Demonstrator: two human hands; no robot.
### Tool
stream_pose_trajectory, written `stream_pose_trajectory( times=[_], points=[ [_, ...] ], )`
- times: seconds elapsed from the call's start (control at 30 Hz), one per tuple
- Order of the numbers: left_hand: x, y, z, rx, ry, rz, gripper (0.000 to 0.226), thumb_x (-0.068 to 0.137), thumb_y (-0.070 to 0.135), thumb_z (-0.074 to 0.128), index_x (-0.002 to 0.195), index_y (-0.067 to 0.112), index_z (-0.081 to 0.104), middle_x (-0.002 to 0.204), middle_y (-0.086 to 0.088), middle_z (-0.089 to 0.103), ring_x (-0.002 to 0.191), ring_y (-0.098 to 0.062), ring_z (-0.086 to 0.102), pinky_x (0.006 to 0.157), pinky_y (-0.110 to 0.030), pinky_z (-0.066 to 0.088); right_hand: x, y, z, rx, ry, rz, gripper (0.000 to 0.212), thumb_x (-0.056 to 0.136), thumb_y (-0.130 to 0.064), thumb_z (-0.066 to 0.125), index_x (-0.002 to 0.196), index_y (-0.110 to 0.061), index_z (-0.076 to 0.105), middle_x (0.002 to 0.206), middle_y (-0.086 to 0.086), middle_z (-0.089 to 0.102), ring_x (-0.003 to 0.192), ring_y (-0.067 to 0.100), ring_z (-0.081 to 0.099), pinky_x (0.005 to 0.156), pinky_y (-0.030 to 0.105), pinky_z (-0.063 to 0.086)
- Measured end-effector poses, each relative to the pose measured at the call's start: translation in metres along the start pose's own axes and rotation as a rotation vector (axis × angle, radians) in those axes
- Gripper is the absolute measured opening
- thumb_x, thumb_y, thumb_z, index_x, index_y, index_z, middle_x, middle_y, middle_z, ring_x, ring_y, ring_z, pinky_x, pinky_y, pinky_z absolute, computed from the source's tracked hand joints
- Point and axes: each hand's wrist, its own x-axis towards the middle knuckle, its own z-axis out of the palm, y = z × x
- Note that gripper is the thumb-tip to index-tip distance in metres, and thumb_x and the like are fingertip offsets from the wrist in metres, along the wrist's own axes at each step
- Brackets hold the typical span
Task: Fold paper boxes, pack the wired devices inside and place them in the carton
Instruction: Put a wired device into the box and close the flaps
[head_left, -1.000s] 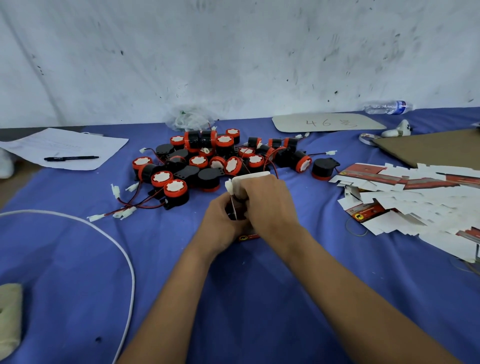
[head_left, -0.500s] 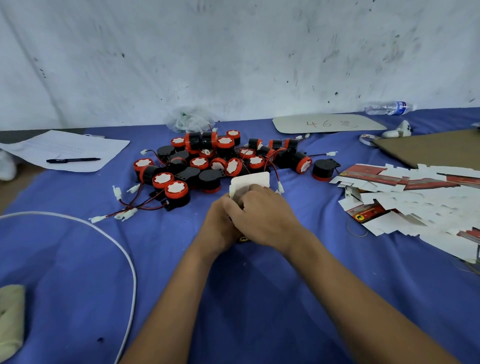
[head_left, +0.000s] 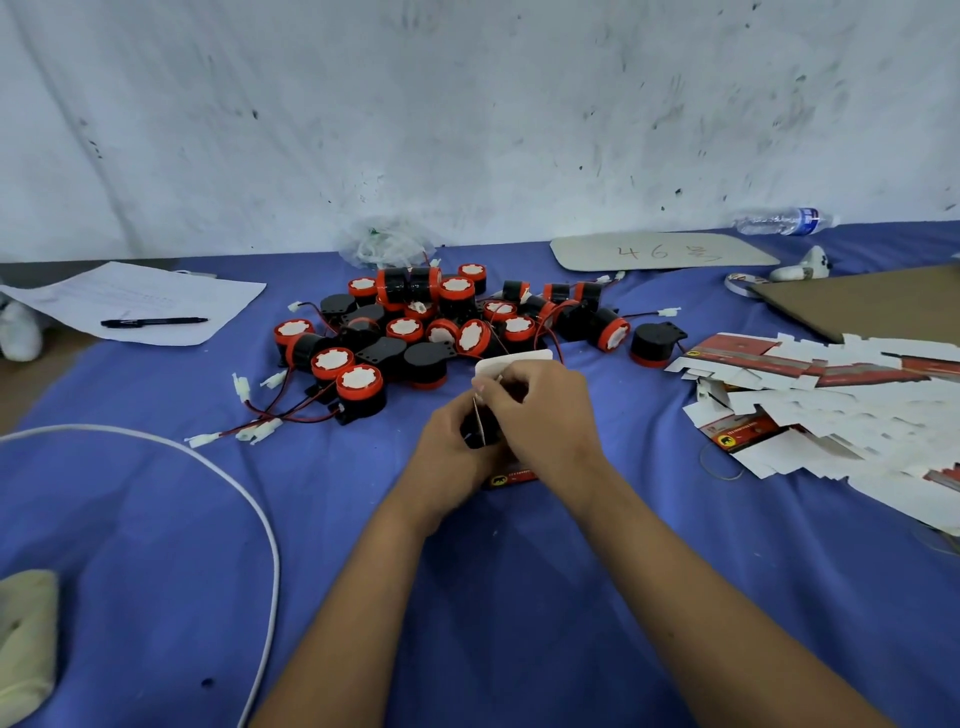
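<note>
Both hands are working one small paper box (head_left: 511, 470) just in front of the device pile (head_left: 447, 327), mid-tabletop (head_left: 156, 519). Left hand (head_left: 449, 457) is gripping the box body from the left, fingers curled round it. Right hand (head_left: 540, 415) is coming over the top, fingers curled and pinching at the box opening; the white top flap (head_left: 511, 362) is sticking up behind the knuckles. Something dark is sitting inside the box between the hands, can't tell exactly what. Red printed side of the box is showing under the right wrist.

Relative to the device pile:
- Pile itself is black-and-red round units with red/black leads, white connectors (head_left: 241, 387) trailing off to its left front.
- Flat unfolded box blanks (head_left: 831, 405) are lying in a loose heap to the right.
- Brown cardboard sheet (head_left: 872, 306) is lying right of it, behind the blanks.
- Paper sheet with a black pen (head_left: 153, 322) is lying to the left.
- White cable (head_left: 249, 499) is curving across the blue cloth, front left.
- Grey board marked "46" (head_left: 660, 252) and a lying water bottle (head_left: 779, 222) are sitting back right by the wall.
- Clear plastic bag (head_left: 387, 244) is sitting directly behind.
</note>
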Motion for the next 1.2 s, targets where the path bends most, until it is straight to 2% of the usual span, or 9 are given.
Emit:
stream_pose_trajectory(
  times=[0.17, 0.3, 0.4, 0.53, 0.6, 0.7, 0.87, 1.07, 1.2],
  points=[
    [-0.002, 0.0, -0.005, -0.097, -0.055, -0.086, 0.043, 0.085, -0.01, 0.07, 0.118, 0.017, 0.069, 0.107, -0.004, 0.077, 0.099, -0.02, 0.075, 0.078, -0.025, 0.059, -0.004, 0.008, -0.001, 0.003, 0.046, -0.044, 0.009, 0.084, -0.029, 0.077, 0.08, -0.025, 0.071, 0.075, -0.014, 0.07, 0.072, 0.001, 0.066, 0.07, 0.025, 0.058],
    [-0.003, -0.003, -0.009, -0.144, -0.058, -0.087, 0.055, 0.08, -0.014, 0.071, 0.126, 0.015, 0.066, 0.113, -0.007, 0.076, 0.107, -0.023, 0.072, 0.084, -0.03, 0.059, -0.009, 0.015, 0.0, 0.016, 0.027, -0.072, 0.01, 0.082, -0.026, 0.081, 0.077, -0.024, 0.073, 0.07, -0.014, 0.069, 0.068, 0.003, 0.066, 0.075, 0.029, 0.059],
    [-0.004, -0.005, -0.012, -0.135, -0.069, -0.068, 0.06, 0.078, -0.01, 0.078, 0.13, 0.017, 0.064, 0.119, -0.004, 0.074, 0.115, -0.022, 0.069, 0.092, -0.035, 0.059, -0.012, 0.018, -0.001, -0.038, -0.032, -0.159, 0.006, 0.088, -0.03, 0.076, 0.084, -0.026, 0.078, 0.078, -0.012, 0.074, 0.074, 0.004, 0.067, 0.073, 0.029, 0.057],
    [-0.004, -0.004, -0.013, -0.135, -0.076, -0.055, 0.061, 0.076, -0.001, 0.081, 0.131, 0.02, 0.064, 0.124, 0.001, 0.073, 0.119, -0.017, 0.067, 0.098, -0.037, 0.057, -0.012, 0.021, -0.017, -0.123, -0.242, -0.358, 0.017, 0.094, -0.017, 0.065, 0.097, -0.023, 0.08, 0.092, -0.007, 0.076, 0.087, 0.009, 0.063, 0.081, 0.028, 0.05],
    [-0.004, -0.002, -0.013, -0.124, -0.08, -0.056, 0.06, 0.073, 0.004, 0.083, 0.128, 0.021, 0.066, 0.123, 0.002, 0.073, 0.119, -0.015, 0.067, 0.101, -0.037, 0.055, -0.01, 0.022, -0.024, -0.183, -0.297, -0.39, 0.018, 0.09, -0.01, 0.066, 0.094, -0.02, 0.08, 0.09, -0.004, 0.075, 0.086, 0.013, 0.062, 0.079, 0.031, 0.05],
    [-0.004, -0.003, -0.012, -0.097, -0.076, -0.067, 0.055, 0.076, -0.004, 0.083, 0.123, 0.02, 0.068, 0.118, 0.001, 0.075, 0.114, -0.017, 0.069, 0.1, -0.038, 0.056, -0.01, 0.018, -0.027, -0.204, -0.275, -0.383, 0.017, 0.085, -0.005, 0.067, 0.083, -0.017, 0.079, 0.082, -0.002, 0.073, 0.081, 0.012, 0.06, 0.075, 0.032, 0.051],
    [-0.002, -0.003, -0.012, -0.077, -0.082, -0.085, 0.051, 0.079, -0.011, 0.077, 0.123, 0.014, 0.067, 0.115, -0.006, 0.075, 0.111, -0.024, 0.07, 0.101, -0.043, 0.056, -0.003, 0.011, -0.025, -0.356, -0.33, -0.395, 0.016, 0.087, -0.007, 0.061, 0.078, -0.013, 0.073, 0.081, 0.003, 0.066, 0.08, 0.018, 0.057, 0.074, 0.039, 0.052],
    [-0.003, -0.002, -0.015, -0.111, -0.106, -0.086, 0.059, 0.075, -0.018, 0.074, 0.128, 0.007, 0.065, 0.123, -0.016, 0.071, 0.119, -0.034, 0.065, 0.107, -0.053, 0.051, 0.001, 0.018, -0.036, -0.45, -0.583, -0.481, 0.029, 0.097, -0.016, 0.053, 0.071, -0.018, 0.066, 0.096, -0.002, 0.064, 0.108, 0.019, 0.046, 0.099, 0.038, 0.039],
    [0.0, -0.004, -0.018, -0.349, -0.158, -0.147, 0.059, 0.073, -0.005, 0.058, 0.131, 0.004, 0.064, 0.131, -0.028, 0.064, 0.115, -0.034, 0.064, 0.102, -0.047, 0.05, -0.005, 0.025, -0.032, -0.578, -0.635, -0.522, 0.031, 0.103, -0.025, 0.045, 0.093, -0.018, 0.074, 0.11, -0.009, 0.061, 0.122, 0.018, 0.037, 0.108, 0.042, 0.033]
  ],
)
